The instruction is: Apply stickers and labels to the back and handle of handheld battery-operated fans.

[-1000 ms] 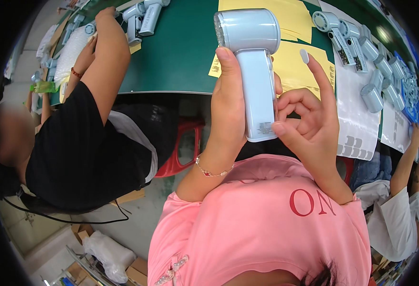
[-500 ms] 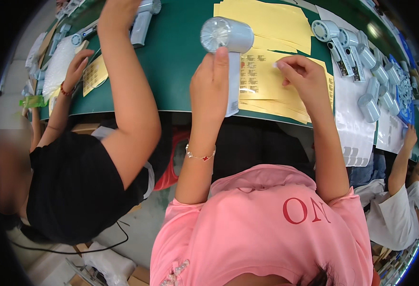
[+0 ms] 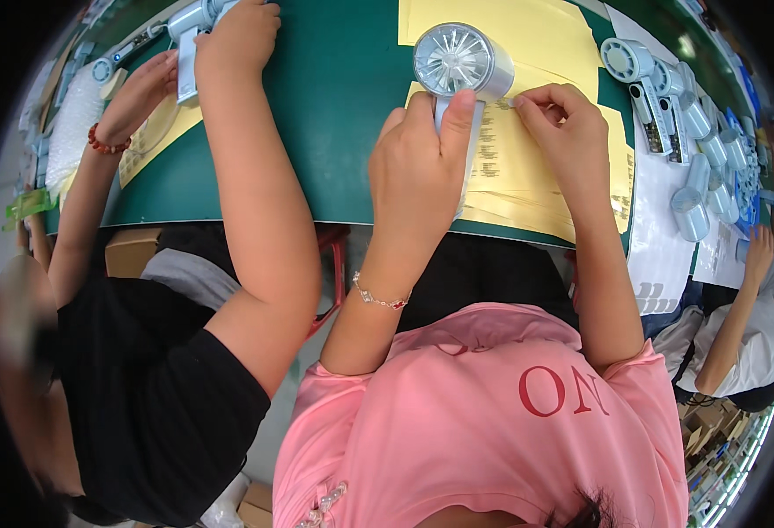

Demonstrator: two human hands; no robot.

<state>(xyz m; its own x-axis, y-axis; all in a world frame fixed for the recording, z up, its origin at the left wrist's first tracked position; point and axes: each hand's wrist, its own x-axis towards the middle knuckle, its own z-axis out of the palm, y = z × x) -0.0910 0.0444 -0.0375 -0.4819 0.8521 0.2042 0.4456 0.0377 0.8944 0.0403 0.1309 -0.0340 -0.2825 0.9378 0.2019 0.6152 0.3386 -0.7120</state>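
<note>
My left hand (image 3: 422, 167) is wrapped round the handle of a light blue handheld fan (image 3: 495, 72). The fan stands upright, its round clear-fronted head turned toward the left and its handle partly hidden by my fingers. To the right of it, my right hand (image 3: 567, 132) has thumb and forefinger pinched together over yellow sticker sheets (image 3: 506, 163). A small pale spot shows at the pinch; whether it is a sticker or a fingernail I cannot make out. Small printed labels run in rows on the top sheet beside the fan.
More yellow sheets (image 3: 528, 31) lie farther back on the green table (image 3: 343, 114). Several light blue fans (image 3: 629, 62) rest on white sheets (image 3: 660, 211) at the right. At the left, a co-worker in black (image 3: 167, 387) handles another fan (image 3: 188, 66), their forearm reaching across near my left side.
My left hand and the fan have shifted right, closer to my right hand, and the fan's head has turned slightly. The co-worker on the left now has both hands at a fan.
</note>
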